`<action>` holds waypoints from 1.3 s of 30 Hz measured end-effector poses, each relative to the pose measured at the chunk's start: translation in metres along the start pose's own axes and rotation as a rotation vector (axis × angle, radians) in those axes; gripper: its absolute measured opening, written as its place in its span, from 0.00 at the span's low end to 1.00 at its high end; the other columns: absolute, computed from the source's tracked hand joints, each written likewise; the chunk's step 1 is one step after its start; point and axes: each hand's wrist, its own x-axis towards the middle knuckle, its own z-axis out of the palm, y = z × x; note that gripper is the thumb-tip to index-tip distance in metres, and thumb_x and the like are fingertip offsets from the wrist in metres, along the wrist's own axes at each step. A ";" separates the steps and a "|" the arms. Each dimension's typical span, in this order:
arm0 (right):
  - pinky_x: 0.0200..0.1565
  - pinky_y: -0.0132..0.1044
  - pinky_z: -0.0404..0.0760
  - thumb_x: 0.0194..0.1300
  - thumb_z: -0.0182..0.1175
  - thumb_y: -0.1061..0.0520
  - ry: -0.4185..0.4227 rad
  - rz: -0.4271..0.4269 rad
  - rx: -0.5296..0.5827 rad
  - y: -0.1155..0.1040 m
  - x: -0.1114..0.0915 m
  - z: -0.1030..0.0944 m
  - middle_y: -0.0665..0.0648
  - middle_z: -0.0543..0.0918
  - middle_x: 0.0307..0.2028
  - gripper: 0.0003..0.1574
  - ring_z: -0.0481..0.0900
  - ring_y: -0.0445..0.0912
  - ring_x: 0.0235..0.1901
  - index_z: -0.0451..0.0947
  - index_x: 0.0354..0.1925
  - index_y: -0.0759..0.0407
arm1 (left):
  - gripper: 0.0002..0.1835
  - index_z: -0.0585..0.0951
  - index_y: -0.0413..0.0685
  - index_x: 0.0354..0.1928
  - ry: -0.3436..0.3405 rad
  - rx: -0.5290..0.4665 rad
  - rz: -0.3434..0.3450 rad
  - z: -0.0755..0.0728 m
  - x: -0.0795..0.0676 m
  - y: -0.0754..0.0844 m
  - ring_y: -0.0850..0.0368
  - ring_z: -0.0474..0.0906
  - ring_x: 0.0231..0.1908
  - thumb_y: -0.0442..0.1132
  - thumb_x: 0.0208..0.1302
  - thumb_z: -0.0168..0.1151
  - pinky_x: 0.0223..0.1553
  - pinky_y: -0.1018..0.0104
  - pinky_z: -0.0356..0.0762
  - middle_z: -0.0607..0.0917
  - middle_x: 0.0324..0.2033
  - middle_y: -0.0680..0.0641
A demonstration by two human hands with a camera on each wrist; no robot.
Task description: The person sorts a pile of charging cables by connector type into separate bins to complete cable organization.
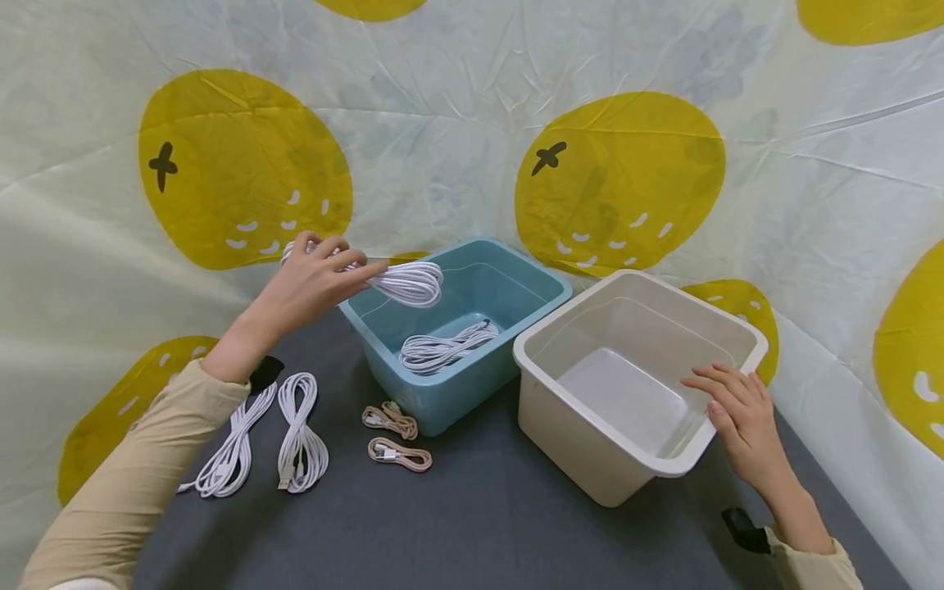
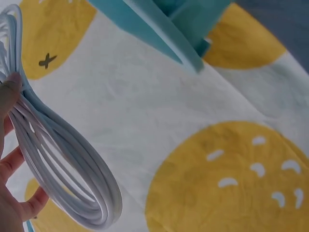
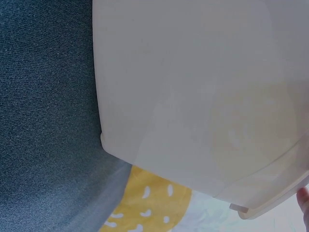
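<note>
Here's the left hand (image 1: 313, 274), thumb and fingers gripping a white cable bundle (image 1: 409, 284) near its middle, up in the air at the left side of the blue bin (image 1: 431, 406). And it's a handsome coil: smooth, many strands side by side, drawn narrow at the grip, then swelling into a long, rounded loop that overlaps the bin's opening in the head view. Inside that bin lies a second white bundle (image 1: 446, 348), flatter and looser. Over to the right hand (image 1: 745, 418), fingers relaxed and extended over the rim of the beige bin (image 1: 575, 442). Farther out, on the dark tabletop (image 1: 472, 524), two more white cables (image 1: 313, 451) lie side by side, and near the blue bin, two small tan cables (image 1: 401, 457), neatly coiled.
</note>
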 end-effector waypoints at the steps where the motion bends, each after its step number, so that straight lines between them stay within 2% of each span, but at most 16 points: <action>1: 0.62 0.60 0.37 0.61 0.42 0.60 0.000 0.000 0.001 0.000 0.000 0.000 0.57 0.75 0.52 0.20 0.58 0.40 0.62 0.77 0.44 0.62 | 0.25 0.74 0.59 0.50 0.008 -0.010 -0.008 0.002 0.004 0.001 0.49 0.70 0.38 0.37 0.47 0.67 0.40 0.48 0.64 0.80 0.36 0.49; 6: 0.62 0.61 0.37 0.61 0.42 0.60 0.001 -0.003 0.006 0.000 0.001 0.000 0.57 0.75 0.52 0.20 0.58 0.40 0.62 0.77 0.44 0.62 | 0.22 0.74 0.59 0.50 0.020 -0.024 -0.028 0.013 0.023 0.006 0.49 0.69 0.38 0.39 0.52 0.64 0.39 0.48 0.65 0.80 0.36 0.48; 14: 0.62 0.62 0.37 0.61 0.42 0.61 0.008 -0.007 0.007 -0.001 0.001 0.000 0.56 0.75 0.52 0.20 0.58 0.41 0.62 0.77 0.44 0.62 | 0.19 0.73 0.58 0.51 0.026 0.019 -0.035 0.029 0.054 0.014 0.48 0.68 0.39 0.41 0.56 0.61 0.37 0.50 0.63 0.79 0.37 0.48; 19: 0.62 0.62 0.37 0.60 0.42 0.61 0.011 -0.013 0.012 -0.001 0.001 0.000 0.56 0.75 0.53 0.20 0.58 0.40 0.62 0.77 0.44 0.62 | 0.18 0.73 0.58 0.51 0.005 0.020 -0.055 0.039 0.069 0.021 0.48 0.68 0.38 0.42 0.58 0.59 0.38 0.50 0.63 0.78 0.36 0.49; 25: 0.62 0.62 0.37 0.61 0.42 0.61 0.009 -0.017 0.008 -0.001 0.001 0.001 0.58 0.75 0.52 0.20 0.59 0.40 0.62 0.78 0.44 0.62 | 0.15 0.72 0.57 0.50 -0.031 -0.014 -0.074 0.048 0.083 0.028 0.49 0.66 0.36 0.42 0.60 0.56 0.38 0.50 0.62 0.77 0.35 0.49; 32: 0.61 0.62 0.36 0.61 0.42 0.61 0.013 -0.018 0.014 -0.001 0.002 0.001 0.55 0.75 0.53 0.20 0.58 0.40 0.62 0.77 0.44 0.61 | 0.13 0.73 0.57 0.49 -0.060 0.010 -0.111 0.056 0.096 0.029 0.49 0.68 0.37 0.43 0.62 0.54 0.38 0.49 0.64 0.77 0.35 0.48; 39: 0.62 0.62 0.36 0.61 0.42 0.60 0.016 -0.022 0.014 0.001 0.001 0.002 0.52 0.75 0.53 0.19 0.59 0.40 0.62 0.78 0.44 0.61 | 0.13 0.72 0.55 0.49 -0.046 0.048 -0.127 0.062 0.103 0.031 0.48 0.69 0.36 0.43 0.62 0.54 0.35 0.50 0.65 0.77 0.34 0.48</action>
